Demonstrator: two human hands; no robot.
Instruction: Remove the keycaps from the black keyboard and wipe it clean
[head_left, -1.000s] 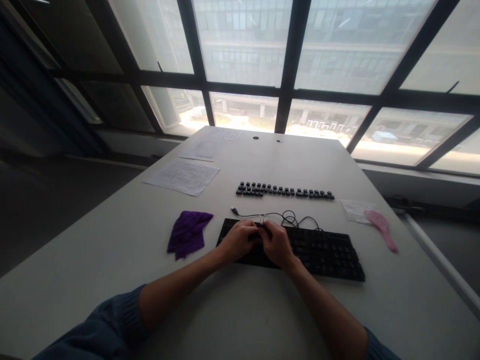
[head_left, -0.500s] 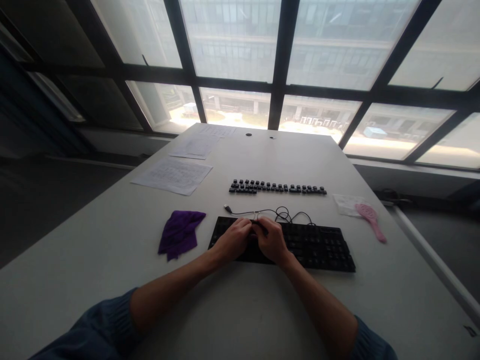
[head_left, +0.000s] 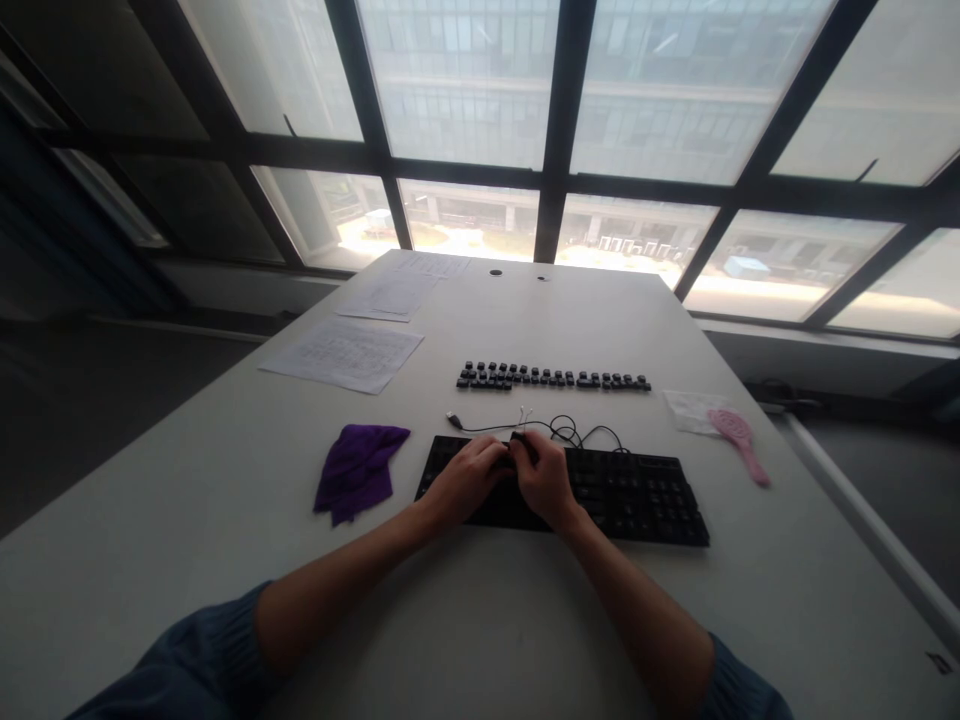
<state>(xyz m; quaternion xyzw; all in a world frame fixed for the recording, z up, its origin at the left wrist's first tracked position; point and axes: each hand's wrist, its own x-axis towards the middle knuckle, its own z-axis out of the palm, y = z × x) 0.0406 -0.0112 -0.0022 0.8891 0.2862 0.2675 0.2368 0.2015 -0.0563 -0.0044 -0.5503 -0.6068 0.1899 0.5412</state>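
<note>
A black keyboard (head_left: 637, 495) lies flat on the white table, and both my hands are over its left half. My right hand (head_left: 543, 480) is closed around what looks like a keycap puller (head_left: 524, 418), whose thin wire prongs stick up past the fingers away from me. My left hand (head_left: 474, 478) is closed too, its fingertips against the right hand's; what they pinch is hidden. Behind the keyboard, loose black keycaps (head_left: 555, 377) stand in rows. The keyboard's cable (head_left: 495, 428) lies coiled between, with its USB plug (head_left: 454, 420) at the left end.
A purple cloth (head_left: 361, 472) lies left of the keyboard. On the right are a pink hairbrush (head_left: 739, 445) and a clear plastic bag (head_left: 686, 410). Printed papers (head_left: 345, 352) lie along the table's left edge. Large windows (head_left: 465, 80) stand behind the table (head_left: 480, 620).
The puller's wire prongs have tilted up and now show more above my fingers. My right thumb and fingers have shifted slightly; the keyboard and the keycaps lie as before.
</note>
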